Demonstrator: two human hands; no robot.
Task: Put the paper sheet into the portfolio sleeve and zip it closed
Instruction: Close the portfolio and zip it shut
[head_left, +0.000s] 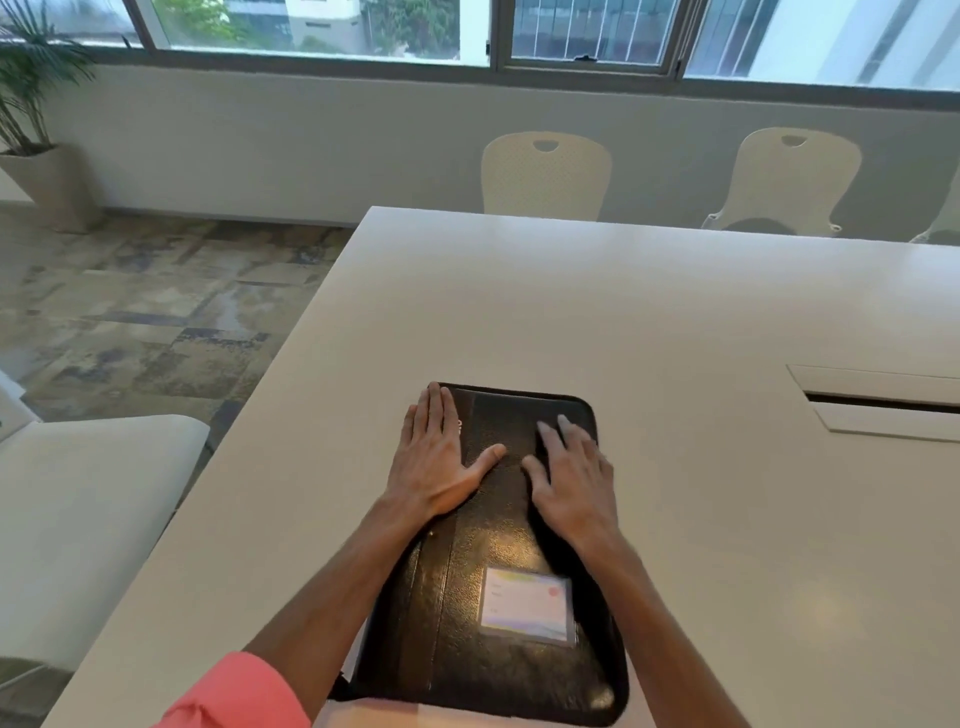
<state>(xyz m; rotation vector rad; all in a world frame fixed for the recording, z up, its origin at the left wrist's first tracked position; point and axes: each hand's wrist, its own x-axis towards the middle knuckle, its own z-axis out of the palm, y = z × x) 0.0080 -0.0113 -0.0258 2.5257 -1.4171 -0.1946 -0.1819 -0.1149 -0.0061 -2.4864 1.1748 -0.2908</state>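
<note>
A black leather portfolio (498, 530) lies closed and flat on the white table (675, 322), its long side running away from me. A clear card pocket (527, 605) with a pale label sits on its cover near me. My left hand (436, 457) rests palm down on the far left part of the cover, fingers together and thumb spread. My right hand (571, 473) lies flat on the far right part, fingers slightly apart. Neither hand grips anything. No paper sheet is in sight.
A cable hatch (878, 400) is set into the table at the right. Two cream chairs (545, 176) (789, 176) stand at the far edge, and a white seat (88, 519) is at my left. The table's left edge runs diagonally beside the portfolio.
</note>
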